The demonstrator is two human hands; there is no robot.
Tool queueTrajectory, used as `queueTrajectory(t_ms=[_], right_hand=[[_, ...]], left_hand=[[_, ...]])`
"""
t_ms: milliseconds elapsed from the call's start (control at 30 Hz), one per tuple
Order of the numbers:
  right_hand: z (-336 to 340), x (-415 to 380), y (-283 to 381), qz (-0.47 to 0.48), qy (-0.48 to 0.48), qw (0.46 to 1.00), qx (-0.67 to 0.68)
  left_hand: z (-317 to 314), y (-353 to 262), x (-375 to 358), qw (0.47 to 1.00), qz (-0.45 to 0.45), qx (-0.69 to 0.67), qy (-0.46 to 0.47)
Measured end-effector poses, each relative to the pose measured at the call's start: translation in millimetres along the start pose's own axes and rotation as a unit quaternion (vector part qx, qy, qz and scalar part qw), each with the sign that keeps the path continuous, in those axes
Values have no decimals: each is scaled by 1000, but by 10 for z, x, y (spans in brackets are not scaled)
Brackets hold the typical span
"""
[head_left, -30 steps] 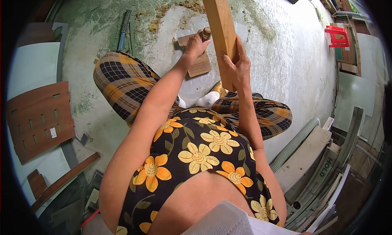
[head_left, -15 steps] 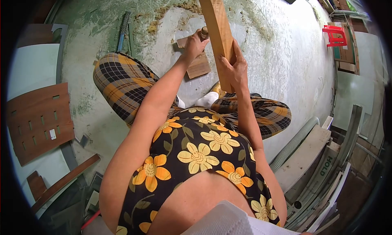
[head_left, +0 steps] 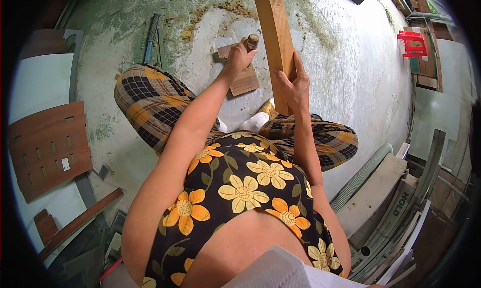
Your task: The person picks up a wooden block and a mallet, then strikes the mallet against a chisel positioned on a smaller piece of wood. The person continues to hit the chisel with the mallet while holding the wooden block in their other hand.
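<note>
A long, thick wooden beam point(head_left: 276, 37) stands tilted over the floor, its far end toward the top of the view. My right hand point(head_left: 295, 85) grips its right side near the lower end. To the left of the beam, my left hand point(head_left: 240, 56) is wrapped round a short round wooden handle point(head_left: 252, 40). Beneath that hand lies a flat wooden block point(head_left: 244, 81) on the floor, with another wood piece point(head_left: 224, 51) at its upper left. Whether the handle joins these pieces is hidden by my hand.
A blue-handled tool point(head_left: 150, 43) lies on the floor beyond my left knee. At the far right is a red plastic stool point(head_left: 413, 43). Boards and a grey hose point(head_left: 362, 176) lie at the lower right; a slotted brown panel point(head_left: 50, 149) is at the left.
The beam and my right hand have shifted slightly to the right, away from the handle. My left hand has barely moved; more of the handle's top shows.
</note>
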State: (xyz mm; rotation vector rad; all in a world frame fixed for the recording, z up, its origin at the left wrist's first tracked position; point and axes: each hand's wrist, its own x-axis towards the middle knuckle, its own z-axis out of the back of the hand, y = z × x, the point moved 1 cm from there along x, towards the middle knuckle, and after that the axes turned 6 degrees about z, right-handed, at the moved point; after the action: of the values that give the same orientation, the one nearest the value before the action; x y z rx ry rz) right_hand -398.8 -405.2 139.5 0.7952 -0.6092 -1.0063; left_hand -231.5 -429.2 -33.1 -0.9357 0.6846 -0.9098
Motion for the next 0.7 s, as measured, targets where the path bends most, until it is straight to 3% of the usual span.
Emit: queueTrajectory(t_ms=[267,367,400,500,700], right_hand=[[44,66,338,36,-40,997,50],[-94,35,39,-23,16,998,-58],[-128,60,-64,-88,86,978,-171],[-213,39,-269,-52,66,993,-84],[-144,4,-30,-34,48,997,-53]], left_hand=[[35,-88,-32,1000,4,-16,5],[73,-116,-48,999,-8,-51,15],[71,-120,-45,997,-15,-71,19],[35,-52,-30,997,-17,-69,-26],[-30,13,24,994,-64,-88,-20]])
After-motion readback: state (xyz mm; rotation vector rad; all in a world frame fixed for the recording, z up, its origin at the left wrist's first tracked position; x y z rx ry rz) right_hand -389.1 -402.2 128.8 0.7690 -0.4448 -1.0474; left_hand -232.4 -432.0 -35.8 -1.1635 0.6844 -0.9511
